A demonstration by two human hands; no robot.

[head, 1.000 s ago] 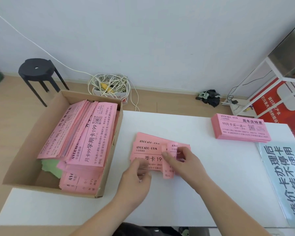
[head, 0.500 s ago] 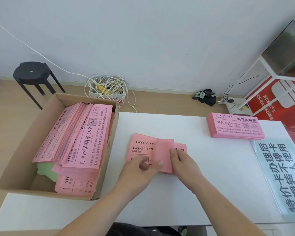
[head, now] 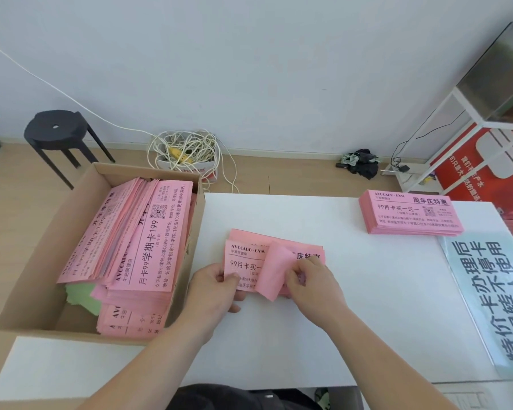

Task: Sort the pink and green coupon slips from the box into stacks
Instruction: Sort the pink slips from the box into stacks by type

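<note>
Hands work mid-surface: the left hand (head: 216,287) pinches a small stack of pink paper coupon slips (head: 246,263), the right hand (head: 311,282) grips its curled top slip (head: 274,272). Left, the brown cardboard box (head: 39,261) holds more; far right lies a sorted pink stack (head: 409,213)

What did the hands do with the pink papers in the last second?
The right hand kept peeling up one pink slip from the small pile; it was a narrow curl and now shows a wider blank back. The left hand stayed on the pile's near left edge. The box and far stack stayed put.
</note>
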